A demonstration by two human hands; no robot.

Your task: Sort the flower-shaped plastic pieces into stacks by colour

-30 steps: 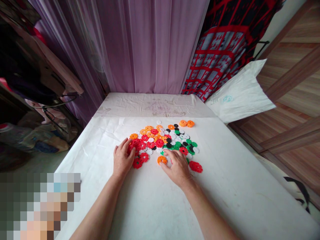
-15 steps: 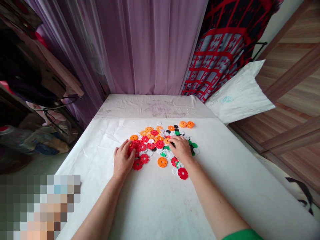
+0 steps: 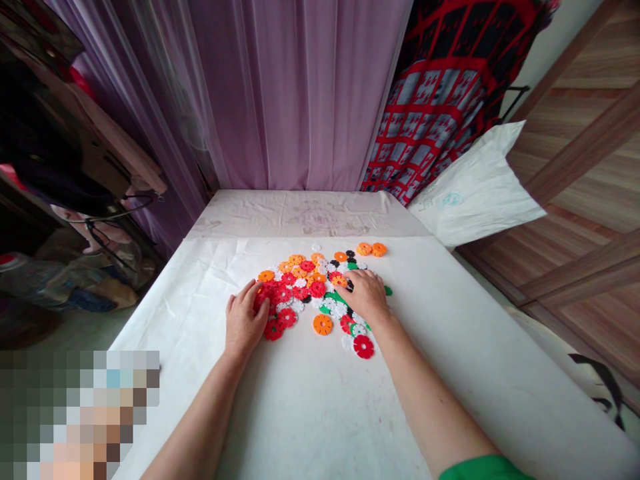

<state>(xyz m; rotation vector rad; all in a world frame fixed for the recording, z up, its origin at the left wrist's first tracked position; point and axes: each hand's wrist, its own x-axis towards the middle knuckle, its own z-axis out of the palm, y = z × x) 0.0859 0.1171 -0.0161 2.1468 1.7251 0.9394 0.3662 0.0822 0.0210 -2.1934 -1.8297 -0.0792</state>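
A loose pile of slotted plastic discs in red, orange, white, green and black lies on the white-covered table. My left hand (image 3: 244, 319) rests at the pile's left edge, thumb and fingers apart, touching red discs (image 3: 273, 327). Over the right part of the pile is my right hand (image 3: 367, 293), its thumb and fingertips closed at the edge of an orange disc (image 3: 340, 281). Green and black discs are partly hidden under that hand. In front of the pile lie a single orange disc (image 3: 323, 325) and a red disc (image 3: 363, 347).
Two small groups of orange discs (image 3: 371, 249) sit apart behind the pile. The white table cover (image 3: 310, 413) reaches toward me. A white sack (image 3: 475, 190) stands at the table's right side, and a purple curtain (image 3: 295, 93) hangs behind.
My right hand has shifted slightly right, and the orange disc at its fingertips has moved with it. My left hand stays in place. The view has shifted a little.
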